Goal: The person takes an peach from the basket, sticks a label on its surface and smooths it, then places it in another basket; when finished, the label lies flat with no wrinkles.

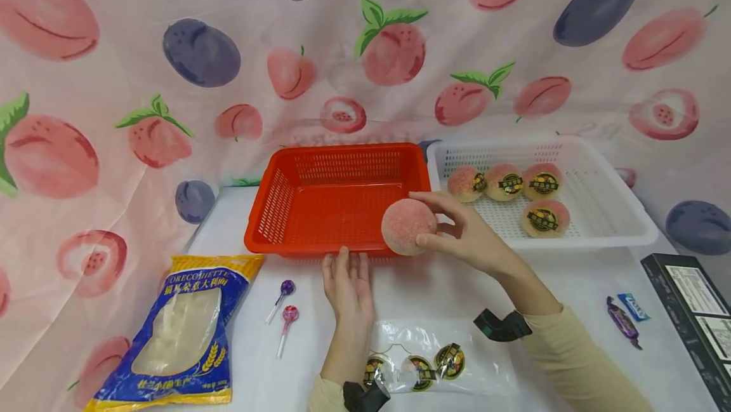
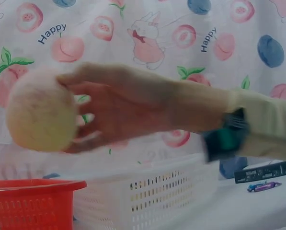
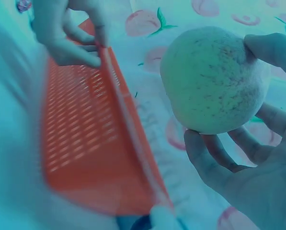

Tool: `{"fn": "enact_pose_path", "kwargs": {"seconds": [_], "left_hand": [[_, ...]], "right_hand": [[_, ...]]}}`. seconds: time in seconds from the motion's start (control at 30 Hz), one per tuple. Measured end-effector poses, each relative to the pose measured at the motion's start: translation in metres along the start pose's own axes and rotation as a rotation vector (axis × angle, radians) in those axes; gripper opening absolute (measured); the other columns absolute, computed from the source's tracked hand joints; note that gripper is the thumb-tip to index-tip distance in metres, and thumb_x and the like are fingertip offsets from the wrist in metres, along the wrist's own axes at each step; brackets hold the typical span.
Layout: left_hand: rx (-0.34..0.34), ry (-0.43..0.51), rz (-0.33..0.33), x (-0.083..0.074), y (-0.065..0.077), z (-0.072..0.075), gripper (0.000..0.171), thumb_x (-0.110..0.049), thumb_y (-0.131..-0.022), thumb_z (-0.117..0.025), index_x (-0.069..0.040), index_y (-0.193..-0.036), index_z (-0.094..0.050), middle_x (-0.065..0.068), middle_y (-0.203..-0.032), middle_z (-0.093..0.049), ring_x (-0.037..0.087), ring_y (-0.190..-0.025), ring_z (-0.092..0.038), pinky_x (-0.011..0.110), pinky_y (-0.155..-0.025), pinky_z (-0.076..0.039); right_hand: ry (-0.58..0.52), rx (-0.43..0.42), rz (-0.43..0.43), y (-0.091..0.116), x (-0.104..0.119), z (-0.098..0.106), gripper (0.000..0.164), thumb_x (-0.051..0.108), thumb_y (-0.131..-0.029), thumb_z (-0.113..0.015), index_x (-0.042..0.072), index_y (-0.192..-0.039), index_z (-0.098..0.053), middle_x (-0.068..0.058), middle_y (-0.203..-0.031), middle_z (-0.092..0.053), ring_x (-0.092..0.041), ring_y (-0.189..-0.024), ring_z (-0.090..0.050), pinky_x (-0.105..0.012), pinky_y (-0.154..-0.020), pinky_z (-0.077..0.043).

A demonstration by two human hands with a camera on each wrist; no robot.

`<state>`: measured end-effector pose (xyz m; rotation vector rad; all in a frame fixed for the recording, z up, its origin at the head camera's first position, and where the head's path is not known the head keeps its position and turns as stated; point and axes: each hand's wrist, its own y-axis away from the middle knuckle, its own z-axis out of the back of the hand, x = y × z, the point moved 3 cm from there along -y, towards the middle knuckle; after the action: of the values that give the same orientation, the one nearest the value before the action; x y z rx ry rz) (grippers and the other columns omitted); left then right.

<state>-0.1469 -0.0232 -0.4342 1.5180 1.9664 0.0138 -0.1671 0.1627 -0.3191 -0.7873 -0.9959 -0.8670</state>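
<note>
My right hand (image 1: 465, 231) holds a pink and pale yellow peach (image 1: 408, 226) between thumb and fingers, above the near right corner of the red basket (image 1: 337, 209). From the left wrist view, the same peach (image 2: 42, 112) shows its yellowish underside, raised higher than the basket's rim. My left hand (image 1: 349, 294) is at the middle of the basket's near side; the right wrist view shows its fingers (image 3: 87, 57) pinching the rim. To the right, a white basket (image 1: 605, 209) holds several peaches (image 1: 504, 182) with black and gold labels.
A clear plastic sheet with round stickers (image 1: 450, 361) lies at the front. Two lollipops (image 1: 290, 314) and a blue pasta bag (image 1: 177, 329) lie at left. On the right are two wrapped candies (image 1: 622, 322) and a black box (image 1: 688, 317). A fruit-print curtain (image 1: 342, 50) hangs behind.
</note>
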Motion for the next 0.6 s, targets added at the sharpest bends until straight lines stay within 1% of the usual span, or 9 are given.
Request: {"fn": "enact_pose_path", "kwargs": {"seconds": [0.07,0.13,0.2,0.3,0.37,0.43,0.53,0.6], "left_hand": [[-0.004,0.000,-0.003,0.000,0.000,0.000,0.032,-0.010,-0.085,-0.058,-0.010,-0.109,-0.037,0.001,-0.100,-0.046,0.018,-0.095,-0.049,0.035,-0.095,-0.043],[-0.009,-0.001,0.000,0.000,0.000,0.000,0.031,-0.011,-0.084,-0.058,-0.011,-0.107,-0.038,0.001,-0.099,-0.046,0.018,-0.096,-0.049,0.037,-0.098,-0.040],[-0.014,-0.002,0.003,0.000,0.001,-0.001,0.026,-0.010,-0.085,-0.058,-0.013,-0.104,-0.040,0.001,-0.098,-0.047,0.018,-0.095,-0.049,0.038,-0.099,-0.038],[-0.021,-0.006,0.006,-0.001,0.001,0.000,0.022,-0.010,-0.085,-0.057,-0.015,-0.101,-0.042,0.001,-0.097,-0.048,0.017,-0.093,-0.051,0.039,-0.100,-0.036],[-0.024,-0.010,0.006,-0.002,0.000,0.001,0.024,-0.010,-0.085,-0.057,-0.013,-0.103,-0.041,0.001,-0.096,-0.048,0.017,-0.093,-0.051,0.038,-0.099,-0.037],[-0.024,-0.011,0.006,-0.002,0.000,0.002,0.028,-0.011,-0.084,-0.058,-0.012,-0.105,-0.040,0.001,-0.096,-0.048,0.018,-0.094,-0.051,0.038,-0.099,-0.037],[-0.018,-0.009,0.008,-0.001,0.001,0.003,0.032,-0.011,-0.083,-0.060,-0.010,-0.107,-0.039,0.001,-0.095,-0.048,0.019,-0.096,-0.051,0.038,-0.099,-0.038],[-0.015,-0.013,0.009,-0.001,0.002,0.003,0.031,-0.011,-0.084,-0.060,-0.010,-0.107,-0.040,0.001,-0.094,-0.049,0.018,-0.095,-0.052,0.038,-0.098,-0.038]], "right_hand": [[-0.014,-0.001,0.008,0.013,-0.013,0.001,0.059,0.015,-0.077,-0.067,0.026,-0.129,-0.042,0.004,-0.132,-0.040,-0.014,-0.115,-0.044,-0.030,-0.094,-0.043],[-0.016,0.002,0.006,0.025,-0.028,0.002,0.060,0.015,-0.077,-0.067,0.026,-0.130,-0.041,0.003,-0.134,-0.039,-0.013,-0.116,-0.043,-0.024,-0.095,-0.041],[-0.036,0.013,0.014,0.036,-0.040,0.001,0.061,0.014,-0.077,-0.068,0.024,-0.130,-0.041,-0.001,-0.135,-0.037,-0.014,-0.117,-0.042,-0.021,-0.095,-0.040],[-0.054,0.031,0.046,0.049,-0.050,-0.003,0.060,0.011,-0.077,-0.067,0.017,-0.131,-0.041,-0.002,-0.134,-0.038,-0.016,-0.118,-0.041,-0.021,-0.095,-0.040],[-0.059,0.046,0.068,0.056,-0.055,-0.006,0.060,0.009,-0.077,-0.067,0.015,-0.131,-0.041,-0.002,-0.133,-0.040,-0.017,-0.119,-0.041,-0.022,-0.094,-0.041],[-0.061,0.057,0.070,0.062,-0.061,-0.008,0.060,0.008,-0.077,-0.067,0.014,-0.131,-0.041,0.000,-0.132,-0.041,-0.017,-0.119,-0.041,-0.023,-0.094,-0.042],[-0.072,0.062,0.037,0.069,-0.071,-0.011,0.059,0.010,-0.077,-0.067,0.015,-0.130,-0.041,-0.001,-0.133,-0.041,-0.015,-0.121,-0.039,-0.022,-0.094,-0.042],[-0.077,0.058,0.004,0.073,-0.080,-0.012,0.059,0.012,-0.077,-0.067,0.017,-0.130,-0.041,-0.002,-0.134,-0.039,-0.014,-0.121,-0.039,-0.021,-0.094,-0.041]]}}
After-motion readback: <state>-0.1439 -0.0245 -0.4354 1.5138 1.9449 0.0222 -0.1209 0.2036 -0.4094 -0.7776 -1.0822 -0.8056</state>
